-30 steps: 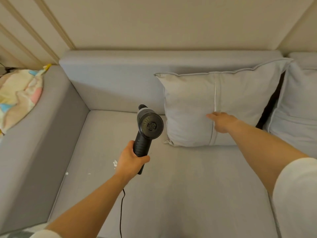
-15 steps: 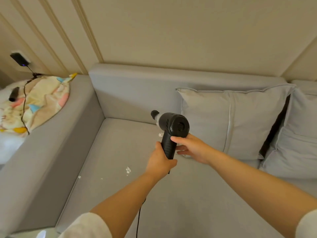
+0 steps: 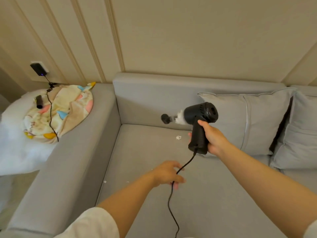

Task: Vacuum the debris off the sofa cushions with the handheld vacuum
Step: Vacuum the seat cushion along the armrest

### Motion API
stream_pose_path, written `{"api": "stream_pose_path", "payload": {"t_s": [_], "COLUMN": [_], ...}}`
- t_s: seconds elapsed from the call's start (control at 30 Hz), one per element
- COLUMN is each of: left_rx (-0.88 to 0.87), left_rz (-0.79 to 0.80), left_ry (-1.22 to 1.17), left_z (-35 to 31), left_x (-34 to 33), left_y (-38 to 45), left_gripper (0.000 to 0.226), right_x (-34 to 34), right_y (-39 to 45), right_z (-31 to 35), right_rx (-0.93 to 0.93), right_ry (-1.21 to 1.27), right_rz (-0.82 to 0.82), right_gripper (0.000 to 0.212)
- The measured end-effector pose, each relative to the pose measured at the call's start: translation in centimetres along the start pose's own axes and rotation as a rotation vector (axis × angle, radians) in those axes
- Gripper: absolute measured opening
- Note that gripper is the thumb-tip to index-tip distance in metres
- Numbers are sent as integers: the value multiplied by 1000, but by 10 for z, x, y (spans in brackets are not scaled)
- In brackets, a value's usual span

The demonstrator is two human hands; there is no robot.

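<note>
My right hand [image 3: 213, 140] grips the handle of the black handheld vacuum [image 3: 199, 117], held above the grey seat cushion [image 3: 214, 194] with its nozzle pointing left toward the sofa back. White fluff shows in its clear chamber. Its black cord [image 3: 171, 200] hangs down from the handle and runs past my left hand [image 3: 167, 173], whose loosely curled fingers touch the cord. A crumpled white scrap [image 3: 178, 137] lies on the cushion left of the handle. Two tiny white bits [image 3: 105, 181] lie near the seam by the left armrest.
Two grey pillows [image 3: 257, 121] lean on the sofa back at the right. The wide left armrest [image 3: 72, 152] carries a pastel blanket [image 3: 58, 110] with a dark cylinder and a charger cable from a wall plug [image 3: 38, 69]. White bedding lies beyond at far left.
The vacuum passed from my left hand to my right hand. My left hand dropped down to the cord. The view swung left, and the nozzle now points left.
</note>
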State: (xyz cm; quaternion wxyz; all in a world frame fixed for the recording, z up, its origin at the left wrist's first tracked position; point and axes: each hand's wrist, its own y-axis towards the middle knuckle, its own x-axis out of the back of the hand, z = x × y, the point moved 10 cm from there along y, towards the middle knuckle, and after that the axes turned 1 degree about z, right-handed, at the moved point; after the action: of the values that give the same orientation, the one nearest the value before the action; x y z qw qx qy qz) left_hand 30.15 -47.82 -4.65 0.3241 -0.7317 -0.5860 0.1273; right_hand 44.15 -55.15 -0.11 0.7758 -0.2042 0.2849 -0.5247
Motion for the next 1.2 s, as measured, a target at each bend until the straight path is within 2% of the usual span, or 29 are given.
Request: {"api": "stream_pose_path", "payload": {"t_s": [0.1,0.17,0.27,0.33,0.53,0.73,0.9,1.0,1.1,1.2], "left_rx": [63,132,210,224,249,292,324,359,385,396], "left_rz": [-67,-151,-305,-368,-426,-509,-552,-560,-561,-546], "left_ry": [135,166,178,174,117,-10,-90,-117,-140,-141], "left_z": [40,67,98,105,104,105,115,122,127,129], "left_x": [25,49,83,92,91,96,99,102,104,103], "left_y": [-16,-25,-30,-28,1,52,73,82,87,92], "left_gripper": [23,14,21,23,13,12,15,17,28,21], "right_x": [7,15,27,34,50,70,66,61,60,65], "right_y": [2,6,19,36,93,170,219,242,257,262], "right_z": [16,25,26,14,-18,-23,-26,-31,-38,-49], "right_rx": [91,141,162,100,27,-71,-54,-56,-77,-109], "right_ry": [-55,-111,-227,-250,-394,-341,-364,-386,-407,-392], "right_rz": [-113,-156,-171,-164,-153,-148,-172,-173,-167,-184], "right_gripper": [19,25,43,44,37,45,52,51,52,52]}}
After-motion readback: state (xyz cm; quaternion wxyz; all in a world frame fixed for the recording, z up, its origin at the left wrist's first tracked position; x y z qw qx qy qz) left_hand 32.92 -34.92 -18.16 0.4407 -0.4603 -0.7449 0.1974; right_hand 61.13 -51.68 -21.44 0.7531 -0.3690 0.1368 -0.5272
